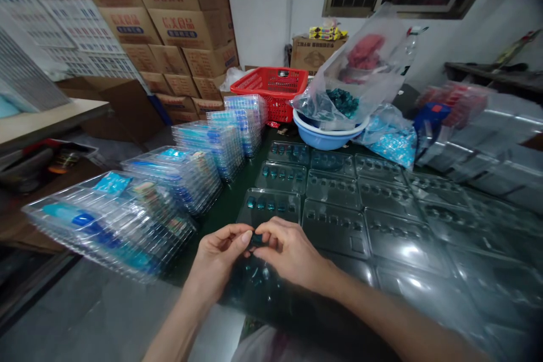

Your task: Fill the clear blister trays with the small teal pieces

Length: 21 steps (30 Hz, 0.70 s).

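My left hand [218, 257] and my right hand [291, 251] meet over the near edge of the table, fingers pinched together. Between the fingertips sits a small dark teal piece [256, 239], held by both hands. Right under them lies a clear plastic blister tray [254, 277] with several teal pieces in its pockets. Just beyond, another clear tray [268, 206] holds a row of the same teal pieces.
Rows of clear blister trays [382, 203] cover the dark green table. Stacks of filled packs [127, 215] run along the left. At the back stand a blue bowl [324, 137] with a bag of teal pieces [343, 100], a red basket [274, 87] and cardboard boxes [169, 22].
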### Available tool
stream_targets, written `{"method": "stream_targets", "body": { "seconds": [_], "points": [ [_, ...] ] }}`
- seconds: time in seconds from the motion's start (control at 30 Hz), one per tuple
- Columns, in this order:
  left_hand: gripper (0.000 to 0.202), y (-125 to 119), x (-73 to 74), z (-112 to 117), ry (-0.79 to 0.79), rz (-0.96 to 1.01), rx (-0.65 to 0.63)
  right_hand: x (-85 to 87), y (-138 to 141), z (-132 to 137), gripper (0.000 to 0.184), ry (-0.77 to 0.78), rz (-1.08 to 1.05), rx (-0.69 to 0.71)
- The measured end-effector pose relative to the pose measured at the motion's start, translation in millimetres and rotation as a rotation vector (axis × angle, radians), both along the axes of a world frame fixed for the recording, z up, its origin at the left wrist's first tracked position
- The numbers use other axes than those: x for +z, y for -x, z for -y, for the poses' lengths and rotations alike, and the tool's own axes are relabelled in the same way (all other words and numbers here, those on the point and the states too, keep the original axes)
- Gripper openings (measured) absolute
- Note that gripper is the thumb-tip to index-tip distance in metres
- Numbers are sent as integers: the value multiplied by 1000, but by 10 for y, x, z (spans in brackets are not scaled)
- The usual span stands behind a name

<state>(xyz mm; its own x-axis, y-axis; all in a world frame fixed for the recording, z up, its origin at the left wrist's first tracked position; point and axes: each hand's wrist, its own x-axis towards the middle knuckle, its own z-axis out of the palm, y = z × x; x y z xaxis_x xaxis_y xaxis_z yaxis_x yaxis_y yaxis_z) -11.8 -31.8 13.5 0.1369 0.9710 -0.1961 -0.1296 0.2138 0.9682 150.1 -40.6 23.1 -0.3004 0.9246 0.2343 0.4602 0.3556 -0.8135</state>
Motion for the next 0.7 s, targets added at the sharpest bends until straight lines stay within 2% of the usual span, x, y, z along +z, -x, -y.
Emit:
{"method": "stream_targets", "body": {
  "seconds": [0.1,0.2,0.27,0.37,0.47,0.6,0.67,0.7],
  "points": [
    [16,-27,-25,10,-26,-70,53,-52,5,-13,5,-33,-19,-56],
    [17,-27,-48,9,-45,-103,80,-70,-2,-26,13,-27,-92,-65],
    [17,-25,-59,10,-48,-104,86,-66,0,-30,12,73,-208,-48],
    [17,-45,-55,23,-84,-119,93,-45,22,-40,8,308,-422,-34],
    [12,-94,-24,53,-250,-216,99,-13,43,-58,15,495,-540,-97],
    [7,-145,14,107,-551,-441,140,24,46,-65,17,632,-541,-140],
    [8,-154,18,129,-668,-552,161,23,48,-49,15,597,-487,-142],
    [9,-156,16,138,-714,-601,170,14,52,-38,13,521,-443,-153]
  ]
}}
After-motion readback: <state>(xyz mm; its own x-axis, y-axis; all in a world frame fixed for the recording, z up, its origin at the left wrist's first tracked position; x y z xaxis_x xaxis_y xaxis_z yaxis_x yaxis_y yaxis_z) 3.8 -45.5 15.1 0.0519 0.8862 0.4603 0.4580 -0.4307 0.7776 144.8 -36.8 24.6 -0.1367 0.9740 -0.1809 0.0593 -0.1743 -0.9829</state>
